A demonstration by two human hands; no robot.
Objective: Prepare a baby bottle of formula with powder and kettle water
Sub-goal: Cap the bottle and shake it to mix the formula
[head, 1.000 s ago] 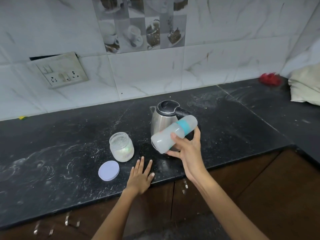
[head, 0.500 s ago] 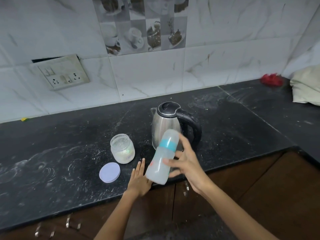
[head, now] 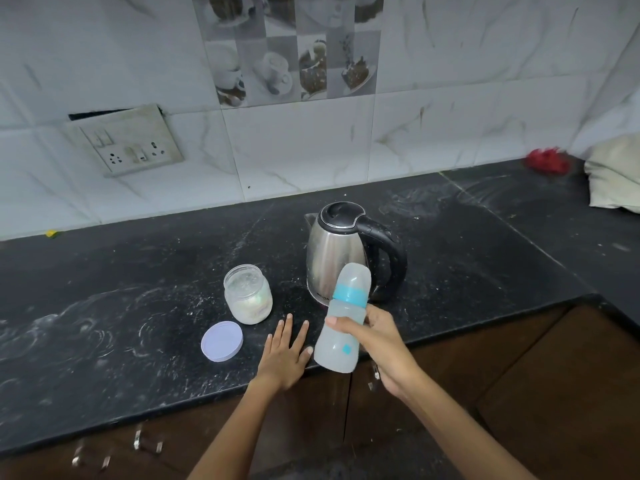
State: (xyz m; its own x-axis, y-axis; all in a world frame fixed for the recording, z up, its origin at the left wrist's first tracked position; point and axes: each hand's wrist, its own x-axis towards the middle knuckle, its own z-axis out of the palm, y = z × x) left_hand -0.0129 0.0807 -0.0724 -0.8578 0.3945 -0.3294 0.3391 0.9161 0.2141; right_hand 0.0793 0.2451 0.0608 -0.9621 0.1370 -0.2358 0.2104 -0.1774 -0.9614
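Observation:
My right hand (head: 379, 344) grips a capped baby bottle (head: 343, 320) with a teal ring, nearly upright in the air over the counter's front edge, cloudy white liquid inside. Behind it stands a steel kettle (head: 337, 251) with a black lid and handle, lid closed. To the left is an open glass jar of white powder (head: 247, 294), and its pale lilac lid (head: 222, 341) lies flat in front of it. My left hand (head: 284, 351) rests flat on the black counter (head: 104, 306), fingers spread, between the lid and the bottle.
White powder smears streak the counter. A switch and socket plate (head: 126, 145) hangs on the tiled wall at the left. A red cloth (head: 547, 161) and a cream bag (head: 614, 174) lie at the far right. Brown cabinet doors (head: 519, 393) run below the counter edge.
The bottle swung from lying sideways in front of the kettle down to nearly upright, and my right hand dropped toward the counter edge. My left hand stayed flat.

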